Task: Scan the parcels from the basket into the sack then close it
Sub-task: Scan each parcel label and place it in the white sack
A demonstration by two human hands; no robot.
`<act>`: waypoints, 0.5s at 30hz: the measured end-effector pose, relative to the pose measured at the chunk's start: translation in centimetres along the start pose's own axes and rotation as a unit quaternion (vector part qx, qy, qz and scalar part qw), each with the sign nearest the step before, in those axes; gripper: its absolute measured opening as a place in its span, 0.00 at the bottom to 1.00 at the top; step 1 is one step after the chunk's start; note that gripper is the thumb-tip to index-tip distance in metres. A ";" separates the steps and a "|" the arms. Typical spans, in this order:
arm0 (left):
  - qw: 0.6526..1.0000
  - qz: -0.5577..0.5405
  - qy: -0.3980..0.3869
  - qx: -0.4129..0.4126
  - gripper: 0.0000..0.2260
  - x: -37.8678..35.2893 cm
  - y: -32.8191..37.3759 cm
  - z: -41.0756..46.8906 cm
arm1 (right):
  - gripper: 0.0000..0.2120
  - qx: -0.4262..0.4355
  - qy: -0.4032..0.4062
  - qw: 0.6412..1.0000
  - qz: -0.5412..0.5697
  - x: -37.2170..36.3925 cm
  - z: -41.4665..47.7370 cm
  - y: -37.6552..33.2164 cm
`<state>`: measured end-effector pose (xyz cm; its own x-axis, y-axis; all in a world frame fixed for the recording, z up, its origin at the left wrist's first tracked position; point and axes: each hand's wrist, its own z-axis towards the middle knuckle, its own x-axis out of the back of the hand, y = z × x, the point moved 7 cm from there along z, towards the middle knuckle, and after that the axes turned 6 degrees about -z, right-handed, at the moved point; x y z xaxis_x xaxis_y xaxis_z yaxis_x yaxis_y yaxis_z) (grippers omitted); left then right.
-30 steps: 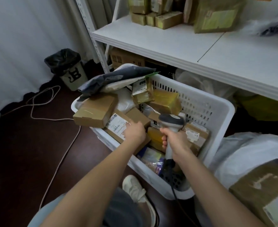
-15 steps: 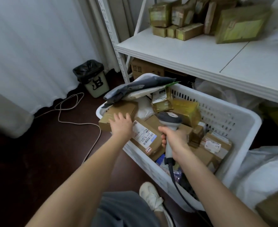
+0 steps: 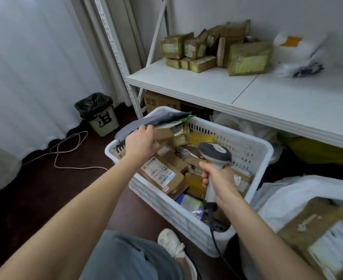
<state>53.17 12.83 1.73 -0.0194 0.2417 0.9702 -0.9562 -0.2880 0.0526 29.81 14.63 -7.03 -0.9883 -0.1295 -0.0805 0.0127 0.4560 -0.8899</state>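
Observation:
A white plastic basket on the floor holds several parcels: brown boxes, yellow-taped packs and a grey poly mailer at its far left corner. My left hand grips a small brown cardboard box lifted above the basket's left end, just under the mailer. A labelled brown box lies below it. My right hand holds a grey-headed barcode scanner by its handle over the basket's middle. The white sack lies at the right with a brown parcel in it.
A white shelf above the basket carries several taped parcels. More boxes and bags sit under it. A small bin with a black liner stands by the curtain, and a cable loops on the dark floor. My shoe is near the basket.
My left hand left the labelled box, moved up and away, and took hold of a small brown box at the basket's far left. The scanner stays in my right hand.

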 end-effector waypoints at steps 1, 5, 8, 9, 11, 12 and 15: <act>0.999 -0.036 0.020 0.000 0.18 1.5 1.4 -0.3 | 0.04 0.010 0.007 1.000 0.008 1.3 -0.7 -0.3; 0.966 -0.247 0.071 0.035 0.14 5.7 6.0 -1.8 | 0.06 0.039 0.048 0.997 0.053 7.1 -3.7 -1.3; 0.888 -0.450 0.011 0.090 0.13 4.5 9.1 -3.2 | 0.11 0.061 0.084 0.989 0.108 11.8 -5.9 -1.7; 0.854 -0.508 -0.011 0.113 0.11 3.7 10.3 -3.9 | 0.13 0.066 0.096 0.986 0.121 13.4 -6.5 -1.5; 0.799 -0.580 -0.063 0.146 0.10 2.0 12.8 -5.4 | 0.20 0.065 0.123 0.980 0.141 16.2 -7.4 -0.8; 0.771 -0.611 -0.089 0.155 0.10 1.0 14.3 -6.2 | 0.22 0.064 0.139 0.976 0.154 17.6 -7.9 -0.3; 0.670 -0.702 -0.157 0.185 0.09 -1.7 18.5 -9.3 | 0.20 0.072 0.194 0.960 0.188 20.8 -9.4 0.9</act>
<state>32.76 15.70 -1.13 0.9405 0.3257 -0.0971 0.1705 -0.2051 0.9638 7.87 20.59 -5.32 -0.8915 0.3718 -0.2590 0.3727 0.2768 -0.8857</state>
